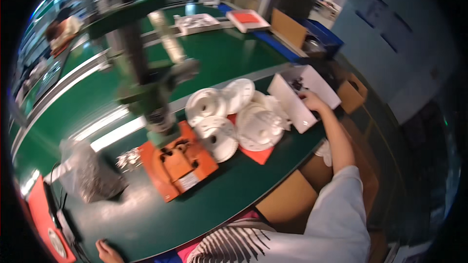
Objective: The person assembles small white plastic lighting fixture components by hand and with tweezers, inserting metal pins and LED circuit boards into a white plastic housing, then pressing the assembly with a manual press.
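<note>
Right hand was in white open-topped box, by small dark pieces; left hand near green table edge. I couldn't tell either grip.

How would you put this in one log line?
right hand: fingers inside white box, near dark parts | left hand: at green table | white discs: beside orange fixture

The right arm stretches forward, right hand farther out than the loosely curled left hand.
</note>
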